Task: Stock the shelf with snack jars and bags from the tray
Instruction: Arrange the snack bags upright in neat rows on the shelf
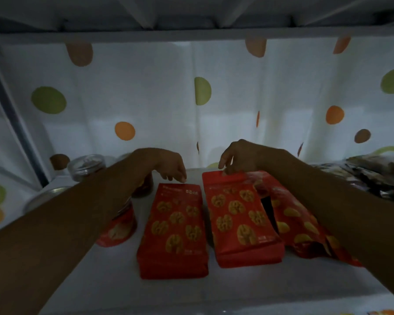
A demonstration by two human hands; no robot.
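Forearms reach across the shelf [214, 292]. Jars [87, 167] stand at left. Left hand [168, 164], fingers [180, 176] loosely curled and empty, hangs over left bag [175, 230]; right hand [239, 158] pinches middle bag [239, 217] by its top. Likely straightening bags; next, let go cleanly.

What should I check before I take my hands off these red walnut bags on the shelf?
1. Left walnut bag lies flat on the shelf: ok.
2. Middle walnut bag lies flat, apart from the left one: ok.
3. Third red bag is tidy: not ok, it looks crumpled and skewed beside the middle bag.
4. Left hand holds nothing: ok, relaxed fingers hang at the left bag's far edge.
5. Right hand has let go of the middle bag's far edge: cannot tell.
6. Left forearm is clear of the red jar: cannot tell, it crosses over the jar.
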